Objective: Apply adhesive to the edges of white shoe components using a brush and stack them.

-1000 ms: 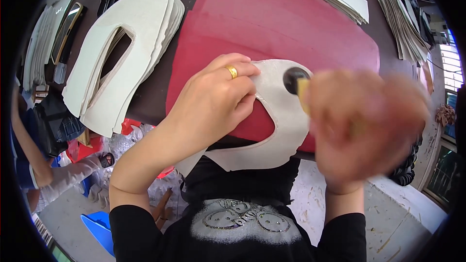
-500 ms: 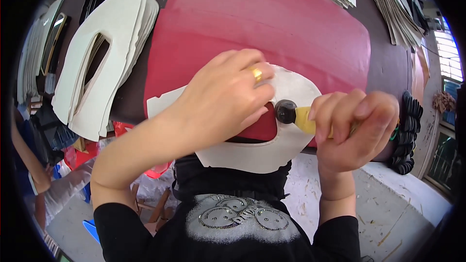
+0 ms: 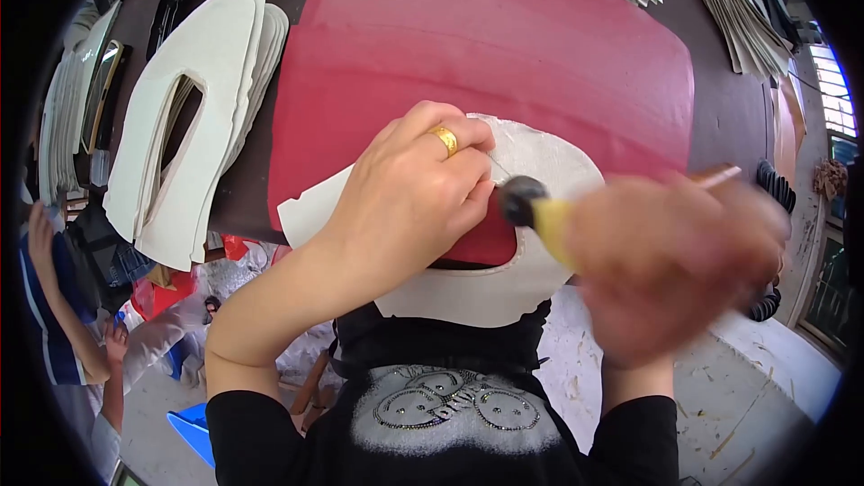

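Note:
A white U-shaped sheet piece point(image 3: 553, 155) with a dark-edged inner opening lies near the front edge of the red mat. My left hand point(image 3: 418, 184), wearing a gold ring, bends its fingers and pinches the piece at the inner edge of its curve. My right hand point(image 3: 675, 261), smeared by motion, is closed around a hammer. The hammer's dark round head point(image 3: 522, 202) and yellow neck point(image 3: 553, 232) point toward my left fingertips, at the inner edge of the opening. Whether the head touches the piece, I cannot tell.
The red mat point(image 3: 486, 36) covers the middle of a dark table. Stacked white U-shaped pieces point(image 3: 193, 108) lie at left; more stacks point(image 3: 733, 13) stand at the far right. Black strips point(image 3: 776, 184) hang at the right edge. Another person's arm point(image 3: 67, 315) shows at far left.
My right hand has shifted right and blurred, with the hammer head now tilted and slightly higher. My left hand has slid a little left and down along the edge.

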`<state>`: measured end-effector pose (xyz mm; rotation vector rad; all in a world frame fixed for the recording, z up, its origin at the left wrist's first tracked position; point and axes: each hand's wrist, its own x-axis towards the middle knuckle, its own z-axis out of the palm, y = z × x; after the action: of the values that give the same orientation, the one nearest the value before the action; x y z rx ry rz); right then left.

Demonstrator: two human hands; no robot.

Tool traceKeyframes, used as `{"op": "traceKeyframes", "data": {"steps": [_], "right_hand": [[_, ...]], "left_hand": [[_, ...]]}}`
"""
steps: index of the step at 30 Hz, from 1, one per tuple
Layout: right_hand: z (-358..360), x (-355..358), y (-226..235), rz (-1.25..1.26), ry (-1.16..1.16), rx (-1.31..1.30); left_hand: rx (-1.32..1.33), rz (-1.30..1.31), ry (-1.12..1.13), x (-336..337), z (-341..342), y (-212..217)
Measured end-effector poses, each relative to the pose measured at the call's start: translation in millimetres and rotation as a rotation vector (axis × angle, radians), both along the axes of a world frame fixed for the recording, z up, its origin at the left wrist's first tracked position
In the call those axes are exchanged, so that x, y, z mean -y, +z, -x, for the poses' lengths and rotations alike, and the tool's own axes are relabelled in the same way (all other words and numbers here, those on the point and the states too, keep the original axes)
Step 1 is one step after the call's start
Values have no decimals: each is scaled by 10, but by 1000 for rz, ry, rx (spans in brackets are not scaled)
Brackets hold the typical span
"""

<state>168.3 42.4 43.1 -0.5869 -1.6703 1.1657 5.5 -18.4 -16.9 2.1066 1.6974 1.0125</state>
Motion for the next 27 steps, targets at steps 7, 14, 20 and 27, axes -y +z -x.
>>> {"op": "traceKeyframes", "data": {"steps": [7,14,20,27], "right_hand": [[175,-86,-101,25,-84,102],[172,-129,-62,-241,-135,333],[327,-13,-45,41,54,-17],[493,-66,-36,-35,54,56]], "left_hand": [[-46,-29,101,44,30,0],[88,-10,168,234,71,-89],[12,-16,123,236,198,17],[70,42,196,509,278,-28]]}}
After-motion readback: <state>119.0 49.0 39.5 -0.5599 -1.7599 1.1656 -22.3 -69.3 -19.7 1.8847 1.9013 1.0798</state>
